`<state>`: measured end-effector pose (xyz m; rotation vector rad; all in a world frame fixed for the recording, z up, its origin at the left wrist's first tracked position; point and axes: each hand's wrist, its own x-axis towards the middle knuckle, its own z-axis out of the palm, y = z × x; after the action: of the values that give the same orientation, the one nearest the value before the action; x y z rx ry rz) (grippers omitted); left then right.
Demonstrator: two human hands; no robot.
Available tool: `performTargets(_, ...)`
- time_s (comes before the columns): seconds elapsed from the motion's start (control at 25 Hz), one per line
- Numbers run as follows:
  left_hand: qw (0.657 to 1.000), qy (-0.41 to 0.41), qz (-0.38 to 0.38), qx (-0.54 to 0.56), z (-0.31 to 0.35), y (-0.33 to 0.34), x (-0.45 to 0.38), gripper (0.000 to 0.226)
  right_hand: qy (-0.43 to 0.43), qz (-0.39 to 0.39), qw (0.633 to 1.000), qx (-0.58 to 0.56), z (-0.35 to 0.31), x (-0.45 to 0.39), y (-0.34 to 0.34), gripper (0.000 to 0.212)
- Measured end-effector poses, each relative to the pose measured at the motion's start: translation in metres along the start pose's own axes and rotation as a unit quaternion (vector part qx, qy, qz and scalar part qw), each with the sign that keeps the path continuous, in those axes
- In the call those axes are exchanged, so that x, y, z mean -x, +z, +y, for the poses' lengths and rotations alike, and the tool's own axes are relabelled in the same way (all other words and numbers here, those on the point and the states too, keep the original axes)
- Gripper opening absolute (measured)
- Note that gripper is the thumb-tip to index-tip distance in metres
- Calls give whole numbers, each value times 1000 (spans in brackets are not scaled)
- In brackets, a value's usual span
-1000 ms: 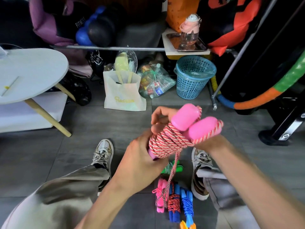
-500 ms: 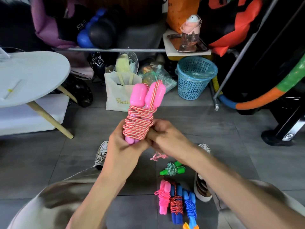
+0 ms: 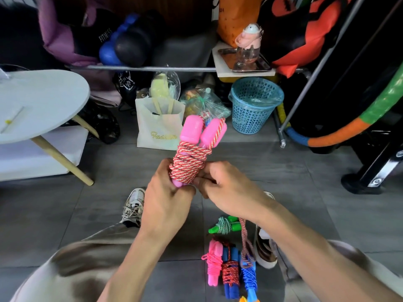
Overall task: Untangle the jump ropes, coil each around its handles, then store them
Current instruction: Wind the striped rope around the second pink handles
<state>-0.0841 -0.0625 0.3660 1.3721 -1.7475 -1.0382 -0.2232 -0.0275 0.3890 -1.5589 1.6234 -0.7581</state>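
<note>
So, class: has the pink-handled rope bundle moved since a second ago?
Yes. The pink-handled rope bundle has swung left and upright, its handle tops now over the white bag, nearer the round table.

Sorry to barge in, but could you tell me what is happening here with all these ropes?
A person sits over a grey floor, coiling a jump rope. The left hand grips the pink-handled rope bundle at its lower end, while the right hand works at the base of the coil, with a loose tail hanging below. Four ropes already coiled lie on the floor: green, pink, red-on-blue and blue.
</note>
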Motion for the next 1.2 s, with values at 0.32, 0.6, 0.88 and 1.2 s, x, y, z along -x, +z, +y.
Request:
performTargets(0.32, 933, 134, 31, -333, 1, 10, 9, 43, 172, 17, 923, -344, 3, 11, -1, 32)
performTargets(0.6, 960, -26, -253, 115, 6, -8, 0, 22, 44, 10, 949, -311, 4, 8, -4, 14)
performTargets(0.88, 877, -92, -303, 361, -1, -1, 6, 29, -27, -110, 965, -238, 12, 4, -18, 25)
performTargets(1.2, 978, 23, -121, 169, 5, 3, -2, 19, -38, 38, 989, -137, 12, 1, -20, 33)
